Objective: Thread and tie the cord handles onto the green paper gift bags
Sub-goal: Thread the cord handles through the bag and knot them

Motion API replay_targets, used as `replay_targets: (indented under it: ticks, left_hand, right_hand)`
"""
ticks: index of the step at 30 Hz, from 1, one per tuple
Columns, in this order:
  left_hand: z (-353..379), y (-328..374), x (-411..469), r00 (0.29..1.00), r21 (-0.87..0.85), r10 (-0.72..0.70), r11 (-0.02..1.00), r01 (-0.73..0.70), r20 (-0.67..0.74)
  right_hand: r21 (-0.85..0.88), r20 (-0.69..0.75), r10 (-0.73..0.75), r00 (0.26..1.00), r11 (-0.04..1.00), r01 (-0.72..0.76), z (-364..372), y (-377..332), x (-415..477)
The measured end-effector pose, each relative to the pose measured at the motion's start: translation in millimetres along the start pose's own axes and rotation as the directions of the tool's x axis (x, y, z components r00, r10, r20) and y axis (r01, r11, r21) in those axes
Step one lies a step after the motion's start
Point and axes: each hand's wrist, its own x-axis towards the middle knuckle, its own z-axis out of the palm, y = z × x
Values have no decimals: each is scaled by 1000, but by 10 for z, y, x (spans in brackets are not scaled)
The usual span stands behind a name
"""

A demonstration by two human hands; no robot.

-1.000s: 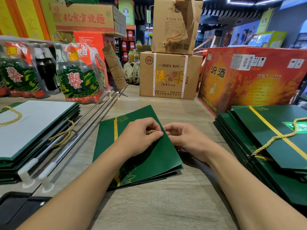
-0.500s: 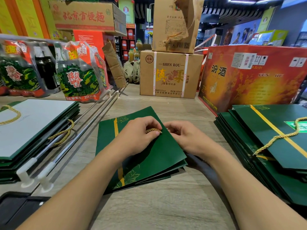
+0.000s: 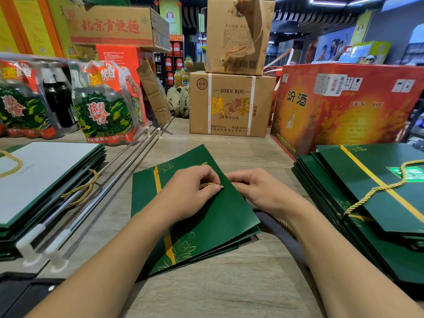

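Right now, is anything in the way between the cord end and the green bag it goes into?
Nothing visible. The left hand pinches the gold cord right at the green bag's edge, and the right hand holds that edge beside it. The hole itself is hidden by fingers.

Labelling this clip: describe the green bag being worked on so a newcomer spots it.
On the table, between the left stack and right stack, lies an angled pile. Its top green bag is the only one with a hand on it: the left hand pinches a gold cord.
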Motion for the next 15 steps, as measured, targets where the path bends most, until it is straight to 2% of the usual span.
replay_targets:
  ticks: [4,8,12,15]
  left_hand:
    - [0,8,-7,1000,-4,-1,1000,1,-16]
    - [-20,14,-8,1000,-15,2,1000,-2,-27]
    - [-44,26,-18,999,-48,5,999,-6,-32]
    - [-62,26,-19,1000,-60,13,998,-13,-3]
  right_hand:
    - [27,47,-17,999,1000,16,11,-20,-37]
    - [28,2,-23,1000,999,23,19,18,-16]
    - [87,19,12,1000,996,-13,11,-9,-15]
    - [65,24,14,1000,998,-16,-30,-18,-18]
